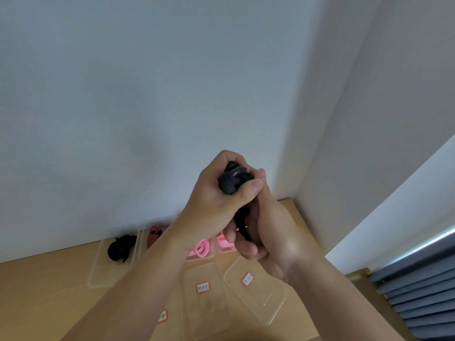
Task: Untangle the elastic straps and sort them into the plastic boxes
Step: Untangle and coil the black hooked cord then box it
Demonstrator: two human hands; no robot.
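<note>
The white wall (123, 94) meets the light wooden tabletop (49, 291) along its rear edge. A wall corner closes the right side, beside a grey pleated curtain (418, 299). Clear plastic boxes (98, 279) line the rear edge, and two labelled ones lie nearer. The left hand (211, 207) and right hand (275, 237) are raised in open air above the boxes, fingers of both curled tight around the black knotted elastic strap (231, 183).

Knotted strap (231, 184) is black, so is the bundle (120, 247). Striped strap (154, 236) red-and-black, pink straps (202, 249) plain pink. Boxes (98, 274) clear, labels (203, 287) white with red border, table (49, 291) light wood.
</note>
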